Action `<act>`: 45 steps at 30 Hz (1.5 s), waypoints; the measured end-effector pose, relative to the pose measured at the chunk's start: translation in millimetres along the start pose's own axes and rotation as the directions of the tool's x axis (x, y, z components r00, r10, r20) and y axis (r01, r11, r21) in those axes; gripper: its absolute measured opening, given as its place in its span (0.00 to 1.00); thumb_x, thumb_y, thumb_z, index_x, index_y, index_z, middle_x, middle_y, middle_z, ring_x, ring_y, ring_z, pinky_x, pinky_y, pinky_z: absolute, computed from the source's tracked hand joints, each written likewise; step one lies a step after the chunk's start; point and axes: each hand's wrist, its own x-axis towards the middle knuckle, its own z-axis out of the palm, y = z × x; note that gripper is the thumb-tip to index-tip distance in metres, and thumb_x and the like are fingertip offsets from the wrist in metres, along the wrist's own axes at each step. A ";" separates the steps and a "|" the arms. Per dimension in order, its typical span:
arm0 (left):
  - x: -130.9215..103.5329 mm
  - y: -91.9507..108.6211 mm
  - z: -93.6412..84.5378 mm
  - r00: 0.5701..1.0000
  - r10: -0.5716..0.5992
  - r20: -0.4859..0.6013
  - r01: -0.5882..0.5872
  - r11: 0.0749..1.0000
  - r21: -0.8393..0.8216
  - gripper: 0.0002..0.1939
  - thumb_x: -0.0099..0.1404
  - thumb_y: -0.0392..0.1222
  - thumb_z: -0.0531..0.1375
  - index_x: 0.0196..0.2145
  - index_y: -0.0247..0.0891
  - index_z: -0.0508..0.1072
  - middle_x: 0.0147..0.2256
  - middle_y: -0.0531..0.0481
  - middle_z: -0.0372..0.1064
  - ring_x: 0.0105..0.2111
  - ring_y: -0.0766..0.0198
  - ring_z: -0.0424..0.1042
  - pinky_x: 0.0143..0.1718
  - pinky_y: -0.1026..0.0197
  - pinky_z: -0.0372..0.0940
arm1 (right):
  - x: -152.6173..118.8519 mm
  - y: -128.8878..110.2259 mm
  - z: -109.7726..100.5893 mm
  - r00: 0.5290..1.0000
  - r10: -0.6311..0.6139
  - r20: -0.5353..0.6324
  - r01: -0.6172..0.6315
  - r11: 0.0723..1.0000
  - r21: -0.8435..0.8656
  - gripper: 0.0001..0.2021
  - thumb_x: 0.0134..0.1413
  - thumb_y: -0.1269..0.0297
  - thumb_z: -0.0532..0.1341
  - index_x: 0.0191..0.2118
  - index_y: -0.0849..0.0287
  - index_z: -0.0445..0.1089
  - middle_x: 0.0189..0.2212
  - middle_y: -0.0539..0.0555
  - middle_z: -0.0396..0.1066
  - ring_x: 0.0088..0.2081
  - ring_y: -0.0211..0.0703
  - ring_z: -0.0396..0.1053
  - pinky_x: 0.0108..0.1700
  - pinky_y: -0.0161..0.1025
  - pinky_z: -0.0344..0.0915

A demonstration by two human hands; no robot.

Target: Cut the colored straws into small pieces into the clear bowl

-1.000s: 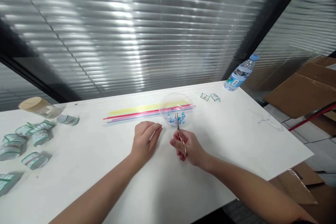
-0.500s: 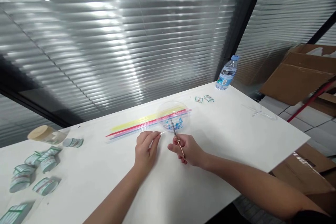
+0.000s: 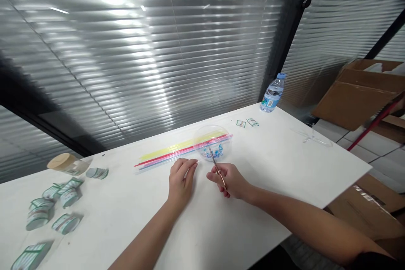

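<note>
My right hand (image 3: pixel 228 179) is wrapped round the handles of a pair of scissors (image 3: pixel 218 170), whose blades point up over the near side of a clear round bowl (image 3: pixel 196 152). Small blue and white pieces (image 3: pixel 217 151) lie in the bowl. To the left of the scissors, my left hand (image 3: pixel 182 177) has its thumb and fingertips pinched together; anything between them is too small to make out. Behind the hands, long thin straws (image 3: pixel 167 152) in yellow, red, pink and blue lie on the table, their right part at the bowl.
Several green-and-white wrapped packets (image 3: pixel 41 213) and a container with a tan lid (image 3: pixel 62 162) stand at the left. A water bottle (image 3: pixel 272 95) is at the back right, near two small packets (image 3: pixel 247 122). A clear plastic item (image 3: pixel 313 138) lies right. Cardboard boxes (image 3: pixel 351 97) are beyond the table (image 3: pixel 272 160).
The view has shifted slightly, so everything sits a little lower and mostly further right. The thin pale strip at my left fingertips no longer shows clearly. My right hand still grips the scissors.
</note>
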 end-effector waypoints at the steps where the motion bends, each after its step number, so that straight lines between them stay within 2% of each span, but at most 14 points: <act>1: 0.3 0.0 -0.1 1.000 -0.001 0.000 0.001 1.000 -0.004 0.08 0.68 0.39 0.55 0.39 0.40 0.75 0.34 0.48 0.69 0.34 0.64 0.69 0.36 0.59 0.64 | 0.0 -0.1 0.0 1.000 0.001 -0.001 -0.001 1.000 -0.001 0.27 0.44 0.38 0.64 0.32 0.59 0.59 0.14 0.43 0.57 0.14 0.28 0.53 0.15 0.27 0.52; 15: 4.3 0.8 -0.4 1.000 -0.019 -0.020 0.019 1.000 -0.012 0.07 0.67 0.39 0.55 0.38 0.40 0.74 0.33 0.49 0.69 0.34 0.65 0.70 0.35 0.61 0.65 | 1.0 -1.8 -1.3 1.000 -0.026 0.002 0.026 1.000 -0.010 0.27 0.46 0.39 0.62 0.26 0.60 0.56 0.13 0.43 0.56 0.13 0.26 0.51 0.14 0.27 0.50; 21: 2.2 -1.6 -0.2 0.989 -0.141 -0.037 0.142 0.989 0.032 0.10 0.67 0.44 0.55 0.43 0.39 0.71 0.34 0.49 0.71 0.33 0.63 0.71 0.35 0.59 0.67 | 2.8 -2.0 -2.8 1.000 0.003 -0.009 -0.003 1.000 0.027 0.26 0.46 0.39 0.62 0.28 0.60 0.59 0.13 0.43 0.56 0.12 0.27 0.50 0.14 0.27 0.49; 25: 2.1 0.1 -1.0 0.974 -0.218 -0.055 0.220 0.975 0.023 0.10 0.67 0.47 0.55 0.39 0.39 0.71 0.35 0.48 0.73 0.33 0.62 0.72 0.34 0.59 0.67 | 3.3 -0.8 -4.6 1.000 0.002 -0.002 -0.001 0.998 0.059 0.27 0.44 0.38 0.63 0.29 0.61 0.58 0.12 0.42 0.56 0.11 0.26 0.48 0.13 0.27 0.48; 29: 2.7 1.4 -2.5 0.972 -0.232 -0.039 0.233 0.972 0.030 0.11 0.67 0.48 0.54 0.35 0.40 0.71 0.32 0.49 0.73 0.32 0.62 0.72 0.35 0.59 0.67 | 3.6 0.7 -4.9 1.000 -0.010 0.014 0.009 0.997 0.081 0.28 0.46 0.37 0.62 0.27 0.60 0.55 0.12 0.42 0.55 0.11 0.25 0.48 0.13 0.27 0.48; 36: 1.3 -1.2 -2.9 0.957 -0.289 0.002 0.289 0.957 0.011 0.12 0.66 0.50 0.54 0.36 0.41 0.72 0.31 0.50 0.73 0.31 0.62 0.73 0.32 0.60 0.66 | 2.0 -0.5 -4.8 1.000 -0.015 0.025 0.013 0.998 0.062 0.28 0.46 0.37 0.62 0.26 0.60 0.54 0.12 0.43 0.55 0.11 0.27 0.49 0.13 0.27 0.47; 45: -4.0 -3.9 -1.9 0.953 -0.302 0.019 0.302 0.953 -0.001 0.11 0.66 0.49 0.54 0.37 0.41 0.72 0.31 0.50 0.73 0.32 0.62 0.73 0.33 0.60 0.66 | 3.2 8.7 -8.5 0.996 -0.035 0.082 0.027 0.995 0.094 0.30 0.48 0.33 0.56 0.29 0.61 0.58 0.14 0.45 0.58 0.12 0.27 0.50 0.14 0.27 0.47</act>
